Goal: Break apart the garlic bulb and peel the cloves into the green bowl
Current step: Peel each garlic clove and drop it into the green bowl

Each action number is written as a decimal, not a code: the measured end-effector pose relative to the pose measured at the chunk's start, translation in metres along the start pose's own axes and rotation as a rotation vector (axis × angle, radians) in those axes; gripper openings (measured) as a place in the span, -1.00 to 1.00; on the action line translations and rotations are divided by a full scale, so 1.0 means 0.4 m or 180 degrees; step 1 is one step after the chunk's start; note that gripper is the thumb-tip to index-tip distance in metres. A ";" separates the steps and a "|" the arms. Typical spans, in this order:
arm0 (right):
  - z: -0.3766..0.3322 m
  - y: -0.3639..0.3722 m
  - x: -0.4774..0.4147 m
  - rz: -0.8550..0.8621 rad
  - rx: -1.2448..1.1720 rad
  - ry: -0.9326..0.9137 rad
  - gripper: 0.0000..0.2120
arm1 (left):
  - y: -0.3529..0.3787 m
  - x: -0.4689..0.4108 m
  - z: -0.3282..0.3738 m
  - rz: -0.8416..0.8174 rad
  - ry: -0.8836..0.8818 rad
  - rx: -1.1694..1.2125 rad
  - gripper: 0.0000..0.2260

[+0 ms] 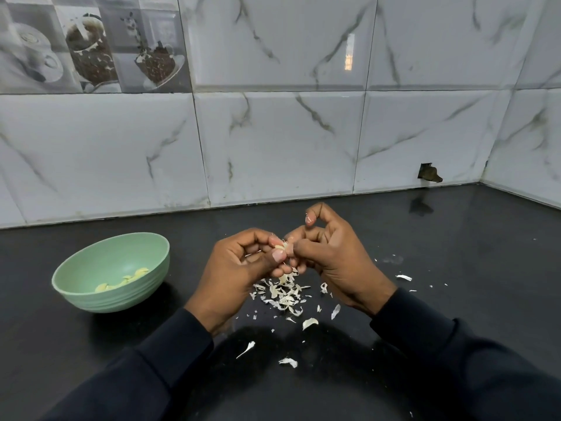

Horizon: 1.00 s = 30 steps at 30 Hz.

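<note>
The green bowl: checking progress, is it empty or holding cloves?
Holding some. The pale green ribbed bowl stands upright with a few peeled yellowish garlic cloves lying at its bottom, far from full.

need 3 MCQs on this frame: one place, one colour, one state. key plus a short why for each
1. Where does the green bowl stand relative to the hands?
A) To their left
B) To their right
C) Directly under them

2. What colour is the countertop?
A) White
B) Green
C) Black

3. What is the state of the garlic clove that is being peeled?
A) Lying in the bowl
B) Pinched between the left hand and the right hand
C) Lying loose on the countertop

Key:
1 A: the bowl sits on the countertop, left of both hands.
2 C: the surface is glossy black under the pale garlic skins.
3 B: fingertips of both hands grip it above the pile of skins.
</note>
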State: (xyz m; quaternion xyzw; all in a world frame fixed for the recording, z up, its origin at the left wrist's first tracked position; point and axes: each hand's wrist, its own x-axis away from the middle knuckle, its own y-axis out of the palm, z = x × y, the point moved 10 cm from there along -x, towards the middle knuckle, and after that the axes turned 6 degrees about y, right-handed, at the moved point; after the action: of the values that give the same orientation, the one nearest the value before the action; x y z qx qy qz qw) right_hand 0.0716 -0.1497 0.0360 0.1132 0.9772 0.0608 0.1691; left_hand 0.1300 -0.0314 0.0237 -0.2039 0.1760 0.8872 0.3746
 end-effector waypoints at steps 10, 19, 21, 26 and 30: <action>0.017 -0.057 -0.009 0.0191 0.1649 0.0372 -0.84 | -0.055 -0.006 -0.034 0.0368 -0.0266 0.0405 -0.86; 0.042 -0.089 -0.011 0.0287 0.2476 0.0616 -0.96 | -0.072 0.000 -0.068 0.0314 -0.0411 -0.0260 -0.91; 0.013 -0.085 -0.010 0.0368 0.2906 0.0267 -0.89 | -0.073 0.002 -0.074 0.0298 -0.0455 -0.0330 -0.90; 0.002 -0.030 -0.001 0.0007 0.2543 -0.0104 -0.85 | -0.073 0.004 -0.089 0.0329 -0.0569 -0.0377 -0.89; -0.010 0.013 0.005 0.0007 0.2670 -0.0418 -0.81 | -0.069 0.008 -0.089 0.0353 -0.0605 -0.0207 -0.88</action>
State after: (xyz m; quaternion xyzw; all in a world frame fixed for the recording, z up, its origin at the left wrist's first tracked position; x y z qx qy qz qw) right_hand 0.0693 -0.1446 0.0398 0.1768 0.9043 -0.3493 0.1702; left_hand 0.1564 -0.0277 -0.0127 -0.1208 0.1218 0.9271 0.3331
